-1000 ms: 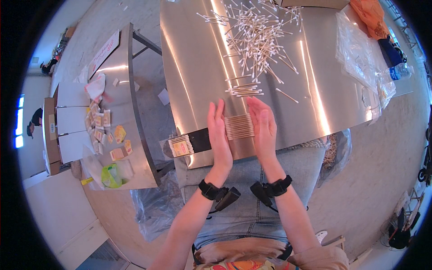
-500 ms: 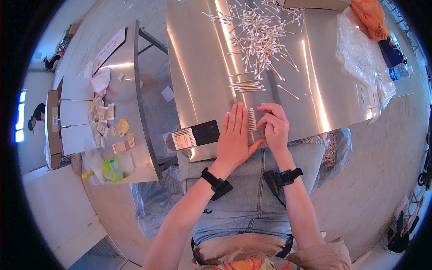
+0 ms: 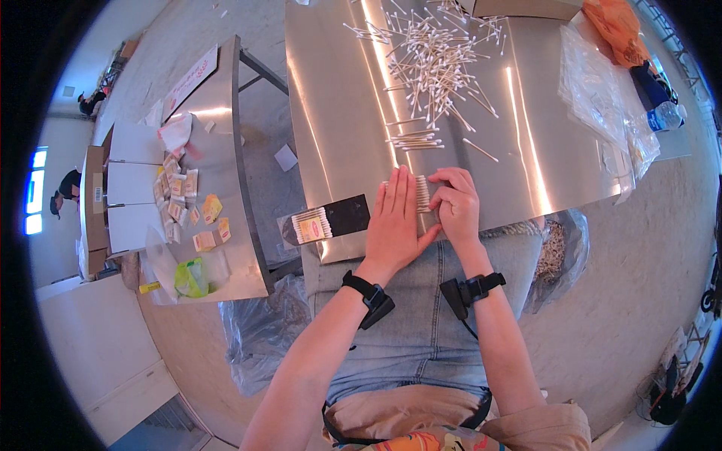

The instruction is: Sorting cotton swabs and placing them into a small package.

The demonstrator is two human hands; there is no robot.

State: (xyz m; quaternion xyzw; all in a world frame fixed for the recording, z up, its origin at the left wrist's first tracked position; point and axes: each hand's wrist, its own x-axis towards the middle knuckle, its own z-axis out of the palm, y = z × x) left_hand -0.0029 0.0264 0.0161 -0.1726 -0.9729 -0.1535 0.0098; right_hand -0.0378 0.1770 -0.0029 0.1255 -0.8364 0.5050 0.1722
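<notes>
My left hand (image 3: pixel 393 225) lies flat, fingers stretched out and held side by side, on a row of cotton swabs (image 3: pixel 423 195) near the table's front edge. Only the swabs' right-hand part shows beyond its fingers. Against that right side, my right hand (image 3: pixel 459 209) is loosely bent, its index and middle fingers apart; I see nothing held in it. To the left, a bundle of cotton swabs with a yellow-and-white label (image 3: pixel 311 226) rests on a flat black piece (image 3: pixel 349 216). Farther out are a small group of swabs (image 3: pixel 417 140) and a large loose pile of cotton swabs (image 3: pixel 432 68).
Clear plastic bags (image 3: pixel 594 90), an orange bag (image 3: pixel 617 34) and a water bottle (image 3: pixel 665 117) occupy the table's right end. A cardboard box (image 3: pixel 526 7) stands at the far edge. On the left side table (image 3: pixel 214 150) are several small packs (image 3: pixel 177 188) and a green bag (image 3: pixel 192 278).
The whole view has shifted slightly, so the tables sit a little farther right. My left hand stays flat on the swabs; my right hand keeps its bent pose beside them.
</notes>
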